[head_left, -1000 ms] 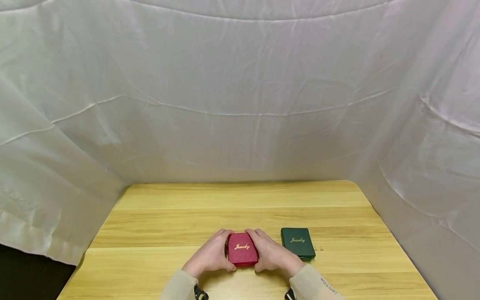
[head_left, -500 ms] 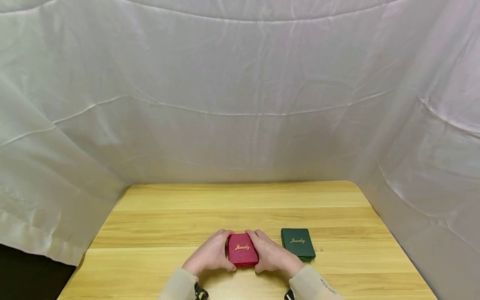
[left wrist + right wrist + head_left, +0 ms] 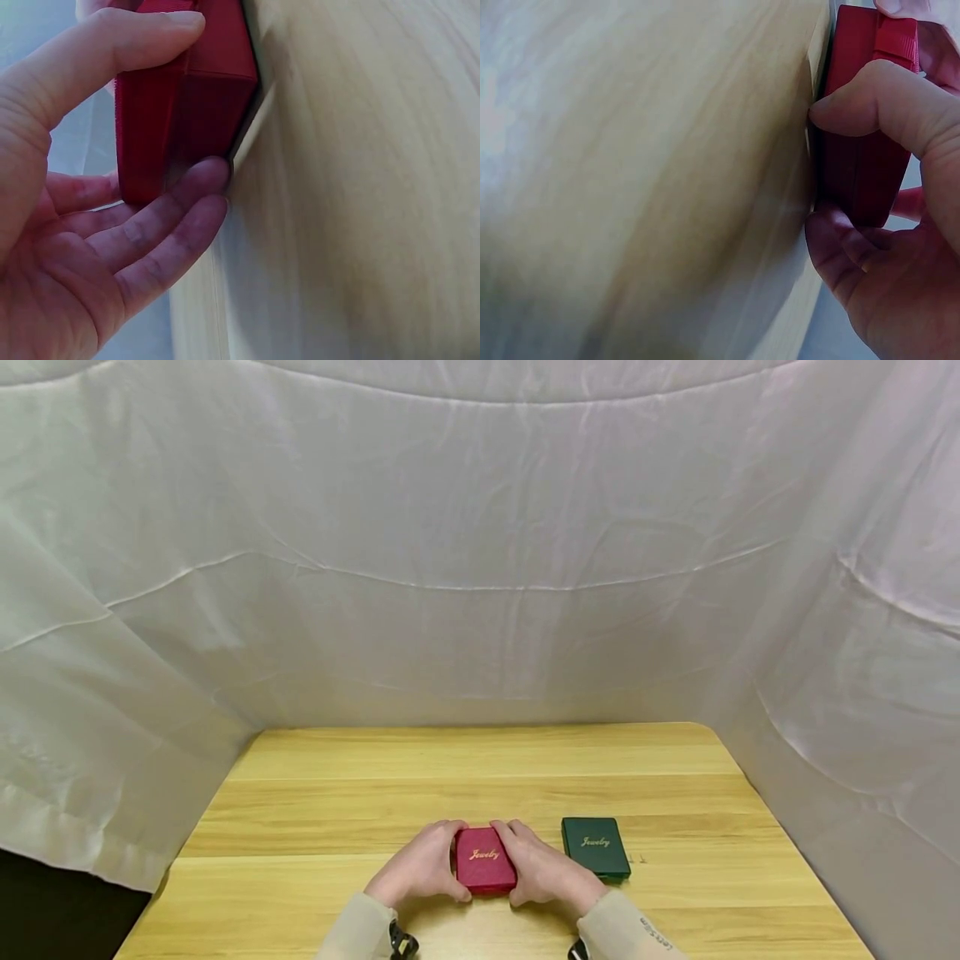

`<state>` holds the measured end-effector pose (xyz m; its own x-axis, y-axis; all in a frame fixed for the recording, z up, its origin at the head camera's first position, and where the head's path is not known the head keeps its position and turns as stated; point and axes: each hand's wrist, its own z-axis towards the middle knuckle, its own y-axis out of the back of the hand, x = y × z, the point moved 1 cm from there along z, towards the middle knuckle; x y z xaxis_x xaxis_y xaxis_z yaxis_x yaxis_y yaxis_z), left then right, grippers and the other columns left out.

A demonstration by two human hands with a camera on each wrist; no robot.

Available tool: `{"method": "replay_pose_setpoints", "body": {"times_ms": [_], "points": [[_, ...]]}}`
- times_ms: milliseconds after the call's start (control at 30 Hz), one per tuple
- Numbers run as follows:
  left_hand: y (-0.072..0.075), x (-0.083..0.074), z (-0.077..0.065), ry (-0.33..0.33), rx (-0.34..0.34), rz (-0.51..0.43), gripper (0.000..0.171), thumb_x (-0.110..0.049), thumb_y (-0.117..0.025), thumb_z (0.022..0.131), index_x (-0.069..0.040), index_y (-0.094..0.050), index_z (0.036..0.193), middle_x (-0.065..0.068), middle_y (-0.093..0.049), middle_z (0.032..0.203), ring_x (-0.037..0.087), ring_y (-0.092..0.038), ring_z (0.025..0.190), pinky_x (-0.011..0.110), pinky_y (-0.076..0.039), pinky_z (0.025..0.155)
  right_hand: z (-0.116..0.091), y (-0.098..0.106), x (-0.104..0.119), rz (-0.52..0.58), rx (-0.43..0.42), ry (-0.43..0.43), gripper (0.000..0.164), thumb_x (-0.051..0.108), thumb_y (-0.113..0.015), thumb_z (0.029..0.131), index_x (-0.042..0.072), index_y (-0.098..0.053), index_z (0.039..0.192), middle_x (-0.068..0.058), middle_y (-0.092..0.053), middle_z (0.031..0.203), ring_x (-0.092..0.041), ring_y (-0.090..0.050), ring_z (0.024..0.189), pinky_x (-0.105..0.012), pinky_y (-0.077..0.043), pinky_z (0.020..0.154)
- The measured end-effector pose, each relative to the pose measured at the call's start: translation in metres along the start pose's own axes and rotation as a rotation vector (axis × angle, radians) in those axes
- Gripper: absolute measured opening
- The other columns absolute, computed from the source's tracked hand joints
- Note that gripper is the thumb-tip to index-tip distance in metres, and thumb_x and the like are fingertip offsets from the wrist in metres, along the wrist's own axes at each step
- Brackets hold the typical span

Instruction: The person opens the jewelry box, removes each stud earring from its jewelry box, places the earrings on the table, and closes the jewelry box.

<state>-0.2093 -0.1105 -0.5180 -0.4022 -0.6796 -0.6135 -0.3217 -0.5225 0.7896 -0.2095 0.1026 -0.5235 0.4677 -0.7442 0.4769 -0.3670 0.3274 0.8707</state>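
Down at the near middle of the light wooden table (image 3: 375, 793), a small red rectangular jewellery box with gold script on its lid (image 3: 484, 858) lies flat, closed, with a hand on either side of it. On its left side the left hand (image 3: 420, 870) cups it: in the left wrist view the thumb (image 3: 97, 56) lies along one edge of the red box (image 3: 184, 90) while the curled fingers (image 3: 169, 225) press against its lower edge, right where box meets tabletop. From the right, the right hand (image 3: 543, 868) grips it in mirror fashion; the right wrist view shows the thumb (image 3: 877, 101) bent over the side of the red box (image 3: 859, 161) and the fingertips (image 3: 832, 240) tucked in beneath, at the table surface. A red ribbon tab (image 3: 896, 37) shows at the box's edge in that view. Both hands are partly closed, fingers wrapped round the box. Pale sleeves (image 3: 360, 931) cover both forearms.

Just to the right of the right hand, apart from it, a matching dark green rectangular jewellery box with gold script (image 3: 596, 847) lies flat on the table. White wrinkled cloth (image 3: 480, 568) hangs behind and at both sides of the table.
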Motion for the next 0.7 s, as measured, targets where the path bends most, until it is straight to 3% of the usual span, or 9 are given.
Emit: {"method": "replay_pose_setpoints", "body": {"times_ms": [467,700], "points": [[-0.0045,-0.0008,-0.0025,0.000,-0.013,-0.027,0.101,-0.023,-0.093,0.052,0.006,-0.047,0.136,0.004,-0.054,0.115,0.016,-0.056,0.099,0.041,-0.051,0.094,0.0010,-0.0010,-0.0050,0.070,-0.005,0.007,0.113,0.008,-0.088,0.059,0.003,-0.024,0.152,-0.005,-0.047,0.127,-0.014,-0.050,0.105,-0.033,-0.048,0.094],[-0.0039,-0.0018,-0.0046,-0.016,-0.041,-0.021,0.095,-0.020,-0.094,0.052,0.002,-0.049,0.133,0.002,-0.055,0.115,0.017,-0.057,0.100,0.041,-0.051,0.094,0.0009,0.0004,-0.0066,0.087,-0.005,0.007,0.116,0.009,-0.088,0.058,0.001,-0.020,0.152,-0.012,-0.045,0.139,-0.024,-0.046,0.126,-0.041,-0.042,0.105]]}}
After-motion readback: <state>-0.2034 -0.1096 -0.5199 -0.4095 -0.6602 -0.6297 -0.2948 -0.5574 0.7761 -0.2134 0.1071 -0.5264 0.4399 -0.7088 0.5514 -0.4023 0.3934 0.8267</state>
